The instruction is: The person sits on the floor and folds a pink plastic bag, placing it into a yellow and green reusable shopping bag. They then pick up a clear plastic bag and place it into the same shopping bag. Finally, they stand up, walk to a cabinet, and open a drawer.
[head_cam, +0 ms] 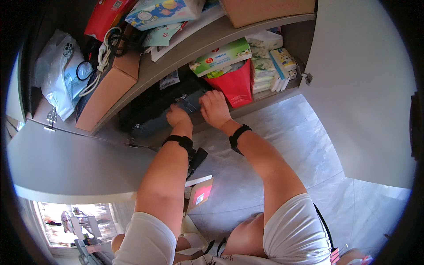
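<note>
A dark hard case (155, 124) with metal latches lies on the lower shelf of an open cabinet. My left hand (178, 115), slightly blurred, is at its front edge near a latch, with the fingers curled and the fingertips hidden. Farther right, my right hand (214, 107) bends its fingers at the case's right end, close to a red bag (237, 87). Whether either hand grips the case cannot be told. Each wrist wears a black strap. Behind the case a small packet (169, 80) with writing shows in the shadow.
A green printed box (221, 58) tops the red bag, beside tissue packs (262, 71). On the upper shelf are a cardboard box (112, 87), white cable (103, 56) and plastic bag (61, 71). Open doors (361, 92) flank me; an opened carton (201, 195) is below.
</note>
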Motion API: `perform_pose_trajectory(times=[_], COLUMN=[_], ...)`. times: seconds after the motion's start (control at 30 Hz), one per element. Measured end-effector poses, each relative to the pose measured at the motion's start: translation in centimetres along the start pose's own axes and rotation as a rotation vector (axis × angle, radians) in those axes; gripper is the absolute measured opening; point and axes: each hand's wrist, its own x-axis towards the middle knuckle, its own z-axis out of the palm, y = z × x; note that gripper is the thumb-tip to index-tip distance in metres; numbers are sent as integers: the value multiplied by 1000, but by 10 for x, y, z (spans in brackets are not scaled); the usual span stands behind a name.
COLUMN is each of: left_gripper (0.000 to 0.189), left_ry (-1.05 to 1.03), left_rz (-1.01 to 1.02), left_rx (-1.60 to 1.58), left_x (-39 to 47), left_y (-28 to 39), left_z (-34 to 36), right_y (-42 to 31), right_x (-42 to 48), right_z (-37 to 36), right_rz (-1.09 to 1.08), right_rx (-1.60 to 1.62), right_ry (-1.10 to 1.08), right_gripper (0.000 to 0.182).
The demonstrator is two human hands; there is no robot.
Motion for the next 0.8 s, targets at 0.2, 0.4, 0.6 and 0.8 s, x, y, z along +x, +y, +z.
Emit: perform_pose_trajectory(times=[0.2, 0.4, 0.6, 0.8], left_gripper=[33, 16, 15, 17], left_ry=[-30, -576, -1319, -1203], left_rz=[257, 479, 1058, 1068], left_rx=[6, -324, 156, 303], left_x=[-41, -134, -163, -103], left_y=[-28, -17, 1, 14], left_z=[25, -8, -109, -145], right_y=[8, 20, 33, 30], right_x=[-25, -58, -84, -109], right_z=[-10, -24, -40, -82], right_rz=[345, 323, 234, 148], right_rx=[56, -111, -194, -256], right_ry=[-62, -491, -796, -897], right_gripper=[21, 23, 20, 17])
